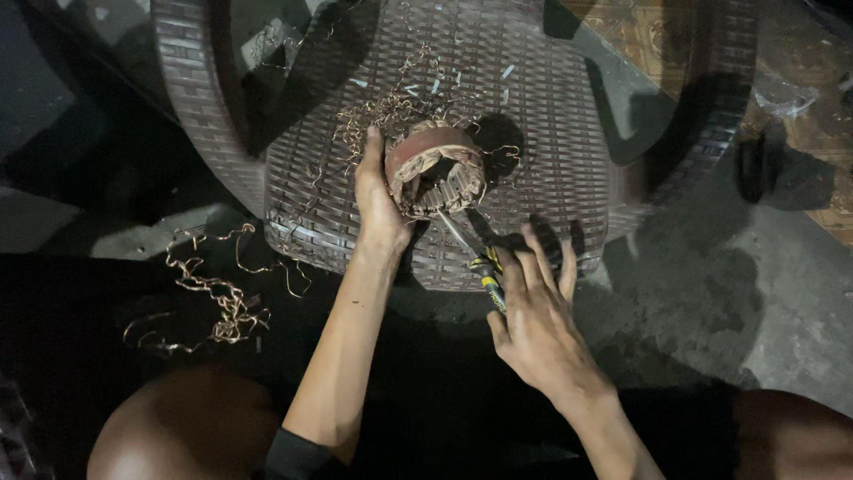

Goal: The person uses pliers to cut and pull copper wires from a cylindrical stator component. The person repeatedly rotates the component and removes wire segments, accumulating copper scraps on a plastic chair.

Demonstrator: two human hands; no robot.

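Screwdriver [480, 262] tip hidden inside the motor stator [435, 169].

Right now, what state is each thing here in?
Left hand: gripping the side of the motor stator.
Motor stator: lying on its side on the chair seat, copper windings cut and frayed.
Right hand: holding the tool, fingers partly spread.
Tool: tip poked into the stator.
Plastic chair: strewn with wire bits.
Copper wire scraps: tangled on the floor.

A rusty brown stator [435, 169], ring-shaped with cut copper windings bristling from its open end, lies tipped on its side on a woven seat. Pliers [475, 256] with yellow-and-black handles point their slim metal jaws up into the windings.
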